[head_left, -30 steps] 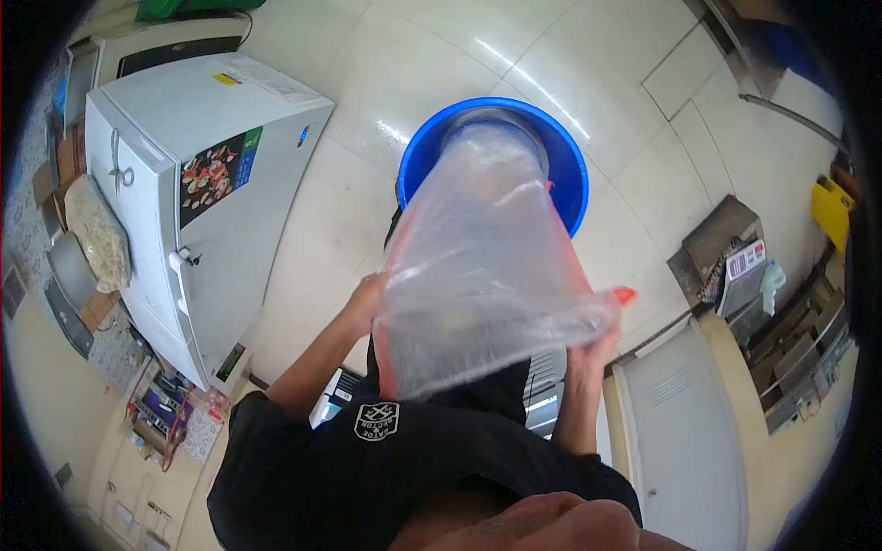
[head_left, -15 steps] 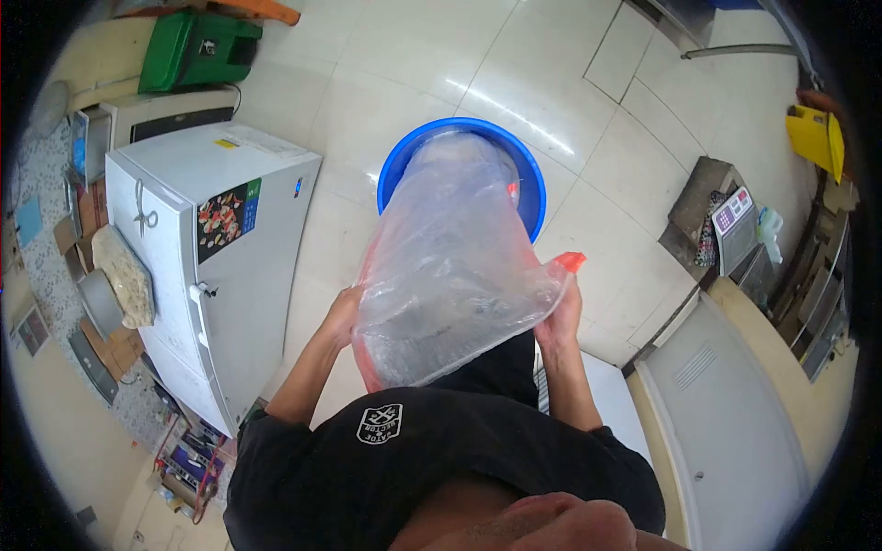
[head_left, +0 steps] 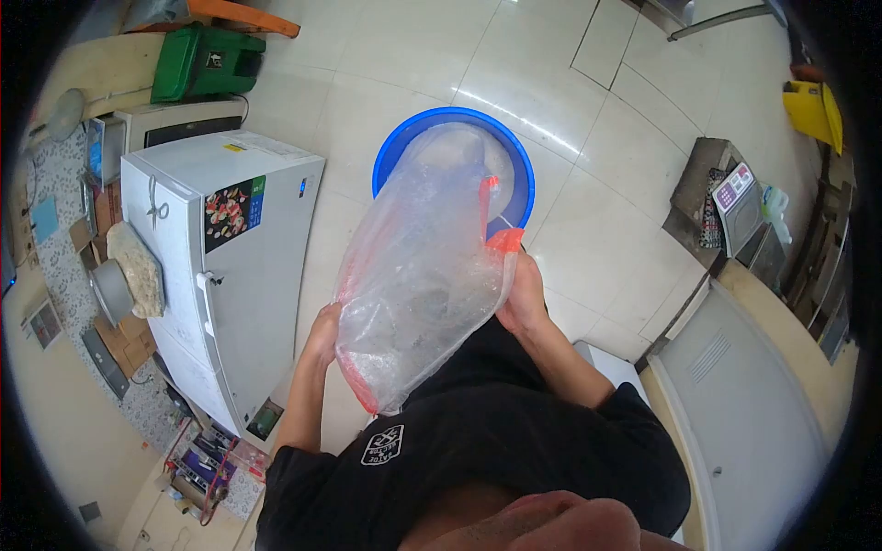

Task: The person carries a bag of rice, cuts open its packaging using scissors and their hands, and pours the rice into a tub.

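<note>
A large clear plastic bag (head_left: 418, 285) with red edges stretches from my body into a blue basin (head_left: 527, 170) on the floor. My left hand (head_left: 323, 334) is closed on the bag's left edge. At its right side, my right hand (head_left: 525, 292) grips the bag beside a red corner that sticks up. The bag's far end lies in the basin, over a whitish material (head_left: 491, 151) whose kind I cannot make out. My fingers are partly hidden behind the plastic.
A white refrigerator (head_left: 257, 294) stands to the left, with a green box (head_left: 204, 64) beyond it. On the right are a weighing scale (head_left: 738, 207) on a dark stand and a grey door (head_left: 735, 367). Pale tiles cover the floor.
My right hand has moved left and inward with its side of the bag. The bag has narrowed and tilted, its near end swinging left, and more of the basin's contents shows.
</note>
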{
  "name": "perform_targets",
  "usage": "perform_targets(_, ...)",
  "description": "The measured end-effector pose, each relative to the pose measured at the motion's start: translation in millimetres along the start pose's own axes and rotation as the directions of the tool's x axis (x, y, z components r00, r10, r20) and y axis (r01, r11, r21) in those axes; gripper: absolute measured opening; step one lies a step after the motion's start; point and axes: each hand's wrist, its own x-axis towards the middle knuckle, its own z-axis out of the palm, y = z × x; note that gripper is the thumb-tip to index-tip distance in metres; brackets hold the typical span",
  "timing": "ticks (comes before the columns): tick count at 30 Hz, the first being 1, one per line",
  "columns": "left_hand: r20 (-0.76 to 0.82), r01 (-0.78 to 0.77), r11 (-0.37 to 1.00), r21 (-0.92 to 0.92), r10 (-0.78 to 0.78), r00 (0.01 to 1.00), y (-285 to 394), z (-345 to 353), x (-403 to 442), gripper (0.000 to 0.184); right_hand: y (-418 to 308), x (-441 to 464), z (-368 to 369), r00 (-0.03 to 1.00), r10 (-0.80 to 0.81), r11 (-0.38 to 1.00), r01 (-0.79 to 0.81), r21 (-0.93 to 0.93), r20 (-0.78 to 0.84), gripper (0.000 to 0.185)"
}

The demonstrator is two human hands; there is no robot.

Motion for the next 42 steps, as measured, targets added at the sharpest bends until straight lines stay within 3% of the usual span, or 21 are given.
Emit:
perform_targets(3, 0.04, -0.039, 0.998, 0.05, 0.037, 0.999, 1, -16, -14, 0.036, 11, -13, 10, 1.0, -0.022, 1.0, 0.022, -0.014, 0.021, 0.024)
perform_targets(6, 0.061, -0.127, 0.984, 0.126, 0.12, 0.991, -14, -40, 5, 0.036, 19, -23, 21, 0.997, -0.082, 0.997, 0.082, -0.014, 0.016, 0.024)
perform_targets(8, 0.194, -0.257, 0.899, 0.355, 0.198, 0.961, -7, -46, 6, 0.042, 22, -24, 16, 0.985, -0.166, 0.985, 0.169, -0.048, 0.049, 0.027)
perform_targets(10, 0.172, -0.25, 0.889, 0.383, 0.197, 0.965, 1, -42, -2, 0.045, 20, -32, 17, 0.979, -0.192, 0.977, 0.198, -0.078, 0.07, 0.029)
perform_targets(12, 0.106, -0.41, 0.848, 0.336, 0.399, 0.911, 5, -35, -21, 0.045, 16, -37, 33, 0.976, -0.201, 0.974, 0.208, -0.09, 0.082, 0.029)
perform_targets(14, -0.014, -0.399, 0.854, 0.333, 0.428, 0.904, -7, -38, -18, 0.044, 15, -46, 39, 0.971, -0.203, 0.973, 0.215, -0.089, 0.128, 0.028)
perform_targets(17, 0.081, -0.49, 0.872, 0.008, 0.488, 0.869, -20, -47, -4, 0.047, 13, -55, 42, 0.968, -0.182, 0.975, 0.2, -0.093, 0.171, 0.033)
perform_targets(20, 0.257, -0.404, 0.692, -0.598, 0.643, 0.721, -46, -60, 55, 0.051, 19, -73, 49, 0.979, -0.129, 0.988, 0.142, -0.067, 0.16, 0.039)
perform_targets(24, 0.0, -0.451, 0.449, -0.771, 0.709, 0.705, -56, -12, 131, 0.051, 17, -76, 24, 0.986, -0.095, 0.996, 0.094, 0.011, 0.136, 0.045)
perform_targets(26, -0.062, -0.517, 0.405, -0.754, 0.74, 0.67, -58, 34, 148, 0.049, 14, -70, 15, 0.991, -0.095, 0.995, 0.091, 0.042, 0.099, 0.044)
perform_targets(28, -0.073, -0.616, 0.409, -0.673, 0.792, 0.606, -58, 79, 153, 0.047, -4, -44, -18, 0.978, -0.09, 0.989, 0.067, 0.129, 0.187, 0.043)
perform_targets(30, -0.084, -0.745, 0.407, -0.528, 0.848, 0.523, -52, 122, 158, 0.045, -21, -17, -21, 0.986, -0.157, 0.986, 0.153, 0.064, 0.059, 0.045)
perform_targets(33, -0.111, -0.847, 0.463, -0.263, 0.857, 0.503, -33, 187, 189, 0.043, -51, 47, -48, 0.845, -0.1, 0.961, -0.054, 0.27, 0.526, 0.05)
perform_targets(35, -0.151, -0.73, 0.636, -0.249, 0.719, 0.678, -33, 247, 243, 0.041, -52, 71, -22, 0.931, -0.234, 0.962, 0.18, 0.203, 0.282, 0.054)
perform_targets(36, -0.123, -0.592, 0.692, -0.413, 0.601, 0.79, -27, 252, 230, 0.041, -53, 83, -14, 0.934, -0.32, 0.944, 0.3, 0.137, 0.161, 0.057)
perform_targets(38, 0.002, -0.403, 0.744, -0.532, 0.477, 0.879, -23, 272, 244, 0.045, -71, 130, -55, 0.911, -0.343, 0.866, 0.4, -0.298, 0.228, 0.063)
perform_targets(39, 0.076, -0.309, 0.759, -0.573, 0.425, 0.902, -23, 278, 247, 0.048, -63, 135, -61, 0.897, -0.348, 0.757, 0.44, -0.483, 0.272, 0.067)
perform_targets(40, 0.081, -0.285, 0.755, -0.591, 0.406, 0.91, -22, 288, 247, 0.049, -51, 134, -74, 0.896, -0.311, 0.541, 0.442, -0.716, 0.318, 0.078)
perform_targets(42, 0.085, -0.253, 0.744, -0.618, 0.383, 0.92, -16, 294, 236, 0.05, -11, 127, -96, 0.952, -0.174, 0.263, 0.292, -0.92, 0.252, 0.083)
